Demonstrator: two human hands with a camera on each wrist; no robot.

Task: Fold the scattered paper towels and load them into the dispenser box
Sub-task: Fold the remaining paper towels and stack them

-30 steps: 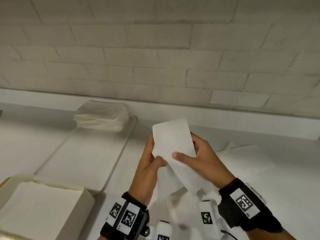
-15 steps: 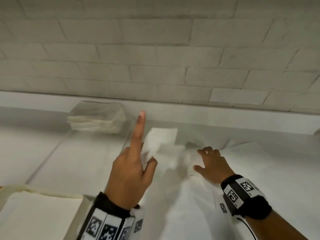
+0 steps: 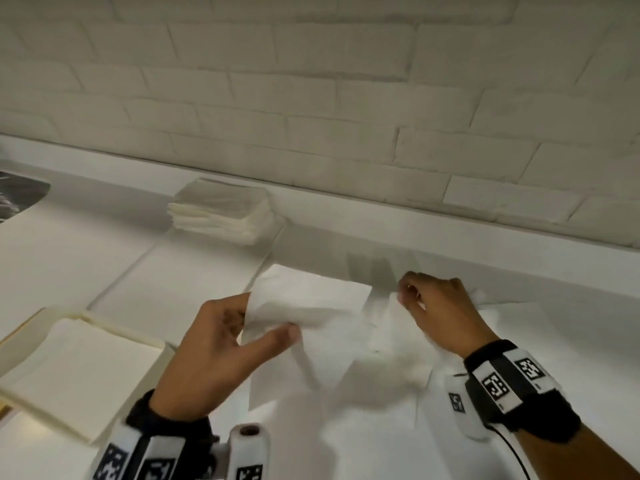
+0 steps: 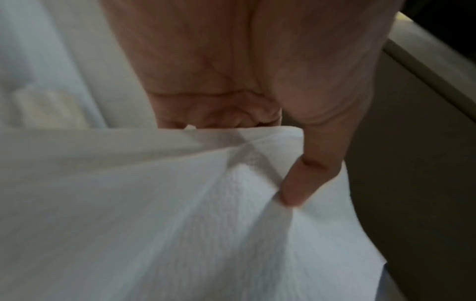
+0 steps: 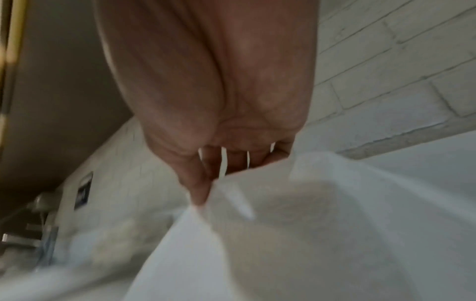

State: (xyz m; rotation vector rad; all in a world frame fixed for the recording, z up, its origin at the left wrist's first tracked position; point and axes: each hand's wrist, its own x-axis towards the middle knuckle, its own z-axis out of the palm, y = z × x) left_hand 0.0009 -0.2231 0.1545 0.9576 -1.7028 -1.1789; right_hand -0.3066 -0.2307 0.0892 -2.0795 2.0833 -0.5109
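Note:
A white paper towel (image 3: 318, 313) is stretched between both hands above the counter. My left hand (image 3: 266, 323) pinches its left edge between thumb and fingers; the left wrist view shows the thumb pressing the textured paper towel (image 4: 180, 213). My right hand (image 3: 408, 296) pinches the towel's right corner, and in the right wrist view the thumb and fingers close on the paper towel (image 5: 283, 224). More loose towels (image 3: 381, 393) lie crumpled beneath. The cream dispenser box (image 3: 79, 368) stands open at lower left with a sheet inside.
A stack of folded towels (image 3: 221, 213) sits at the far end of a white tray (image 3: 166, 289), against the low ledge under the white brick wall (image 3: 311, 98). A dark object (image 3: 17, 195) lies at the far left edge.
The left hand, earlier raised with one finger pointing up, now pinches the towel's left edge. The right hand lifted off the pile and took the right corner, spreading the sheet.

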